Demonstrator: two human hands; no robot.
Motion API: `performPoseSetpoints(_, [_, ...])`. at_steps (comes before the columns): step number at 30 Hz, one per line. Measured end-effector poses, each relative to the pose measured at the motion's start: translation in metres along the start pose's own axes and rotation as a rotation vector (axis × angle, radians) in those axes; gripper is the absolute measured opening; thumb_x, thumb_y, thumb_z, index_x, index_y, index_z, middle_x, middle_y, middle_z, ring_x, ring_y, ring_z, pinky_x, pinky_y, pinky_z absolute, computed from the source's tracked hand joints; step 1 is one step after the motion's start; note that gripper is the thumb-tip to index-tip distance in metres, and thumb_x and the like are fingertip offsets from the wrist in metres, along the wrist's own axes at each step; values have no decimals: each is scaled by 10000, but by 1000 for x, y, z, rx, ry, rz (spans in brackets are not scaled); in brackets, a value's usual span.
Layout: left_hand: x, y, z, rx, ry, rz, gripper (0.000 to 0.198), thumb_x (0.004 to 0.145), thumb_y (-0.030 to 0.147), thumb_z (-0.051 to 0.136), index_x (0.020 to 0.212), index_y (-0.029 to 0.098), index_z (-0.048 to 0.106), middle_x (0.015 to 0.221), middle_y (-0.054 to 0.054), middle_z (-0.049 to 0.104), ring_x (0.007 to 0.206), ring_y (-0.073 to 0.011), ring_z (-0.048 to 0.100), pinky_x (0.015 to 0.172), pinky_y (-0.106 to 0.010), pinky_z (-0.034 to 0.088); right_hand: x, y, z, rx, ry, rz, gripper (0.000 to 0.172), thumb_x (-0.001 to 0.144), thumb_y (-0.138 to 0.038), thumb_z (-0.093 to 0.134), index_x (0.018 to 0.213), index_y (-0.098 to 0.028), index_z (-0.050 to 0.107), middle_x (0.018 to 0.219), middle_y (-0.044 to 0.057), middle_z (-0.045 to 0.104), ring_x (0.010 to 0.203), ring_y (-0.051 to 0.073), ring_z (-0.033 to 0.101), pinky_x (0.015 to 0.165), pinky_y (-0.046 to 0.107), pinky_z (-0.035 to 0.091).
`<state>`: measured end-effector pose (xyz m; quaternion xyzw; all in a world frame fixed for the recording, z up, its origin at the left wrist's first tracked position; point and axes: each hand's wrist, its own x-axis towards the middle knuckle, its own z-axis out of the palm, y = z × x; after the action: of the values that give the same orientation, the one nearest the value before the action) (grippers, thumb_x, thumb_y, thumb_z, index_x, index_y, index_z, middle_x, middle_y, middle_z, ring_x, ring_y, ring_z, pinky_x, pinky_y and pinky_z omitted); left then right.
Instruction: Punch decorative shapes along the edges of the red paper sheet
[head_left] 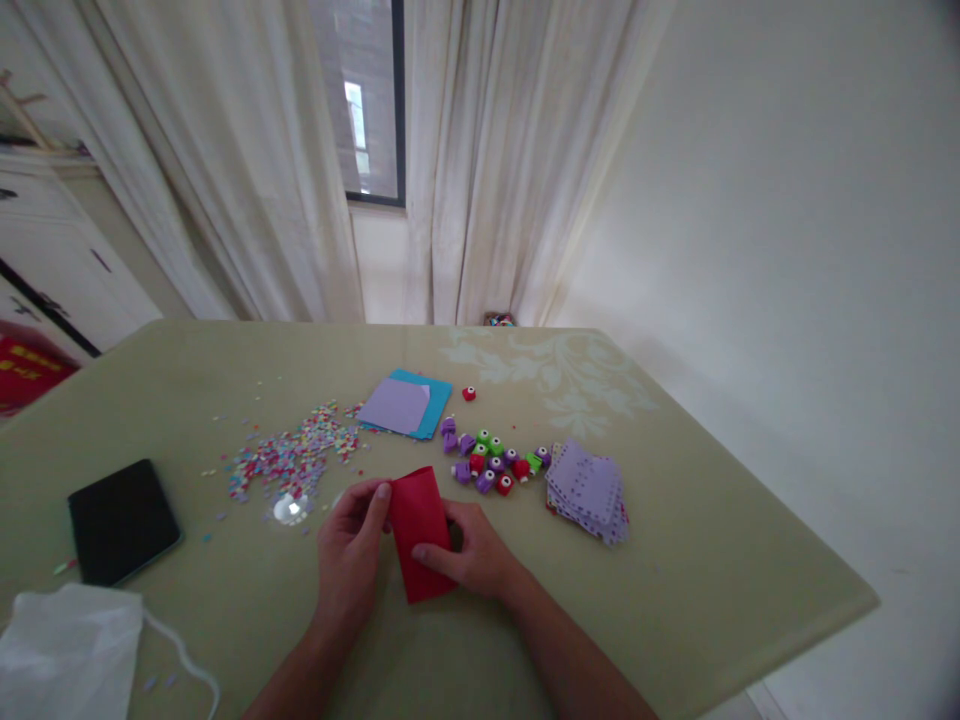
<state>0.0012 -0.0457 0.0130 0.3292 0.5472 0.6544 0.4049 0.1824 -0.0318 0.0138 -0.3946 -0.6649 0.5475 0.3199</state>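
A folded piece of red paper (421, 520) is held between my two hands above the near middle of the table. My left hand (352, 535) pinches its upper left corner between thumb and fingers. Across its lower right side lies the thumb of my right hand (476, 550), with the fingers behind the paper and partly hidden. Just beyond it sit several small craft punches (495, 465) in purple, green and red. To their right is a stack of purple paper sheets (589, 485) with punched holes. Purple paper (394, 404) lies on blue paper (433, 408) farther back.
Tiny coloured paper bits (296, 455) are scattered left of my hands. A black tablet-like device (124, 520) lies at the left, near a white bag (71, 650) with a cord. The greenish table (720, 560) ends near a white wall at right.
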Motion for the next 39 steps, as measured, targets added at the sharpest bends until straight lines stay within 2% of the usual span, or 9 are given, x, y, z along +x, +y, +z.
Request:
performPoseSetpoints(8, [0, 1, 0, 7, -1, -8, 507, 786, 668, 880, 927, 192, 774, 751, -6, 689, 654, -155, 572, 588, -242, 504, 1, -2, 0, 43, 1, -24, 399, 846, -491, 828, 1063, -159, 782, 821, 7, 692, 677, 150, 505, 620, 262, 418])
performPoseSetpoints(17, [0, 0, -1, 15, -8, -5, 503, 832, 689, 830, 916, 196, 781, 735, -6, 668, 665, -164, 568, 605, -255, 476, 0, -6, 0, 75, -14, -21, 456, 858, -538, 813, 1123, -169, 775, 880, 27, 732, 707, 168, 553, 627, 268, 445])
performPoseSetpoints(23, [1, -2, 0, -14, -39, -16, 499, 819, 684, 841, 923, 200, 776, 758, -8, 696, 653, -159, 567, 587, -249, 478, -1, -3, 0, 64, 24, -28, 508, 855, -517, 826, 1229, -179, 764, 1024, 65, 781, 845, 225, 652, 748, 316, 542])
performPoseSetpoints(28, [0, -7, 1, -66, -128, -116, 523, 820, 688, 839, 1007, 202, 789, 830, -33, 755, 664, -177, 630, 594, -266, 508, -1, 3, -1, 31, 98, -50, 569, 855, -563, 837, 1276, -192, 739, 1133, 90, 781, 982, 266, 684, 883, 373, 577])
performPoseSetpoints(33, [0, -9, -1, -13, -161, -109, 535, 835, 692, 822, 1041, 199, 809, 926, -70, 804, 768, -225, 716, 677, -304, 575, 1, 6, 4, 259, 140, -77, 722, 854, -640, 834, 1412, -227, 634, 1328, 125, 750, 1169, 306, 723, 1013, 433, 582])
performPoseSetpoints(36, [1, -7, 0, 36, -189, -78, 507, 785, 668, 874, 971, 201, 809, 930, -76, 814, 839, -254, 748, 746, -327, 607, 5, 6, 5, 360, 127, -87, 744, 864, -698, 800, 1418, -233, 626, 1317, 118, 757, 1189, 314, 729, 1007, 436, 596])
performPoseSetpoints(39, [3, -4, 3, 77, -205, -42, 497, 759, 668, 892, 921, 206, 802, 876, -68, 806, 797, -245, 735, 704, -311, 597, 9, 4, 0, 290, 191, -140, 652, 960, -770, 623, 1306, -223, 701, 1199, 103, 783, 1104, 300, 728, 983, 429, 591])
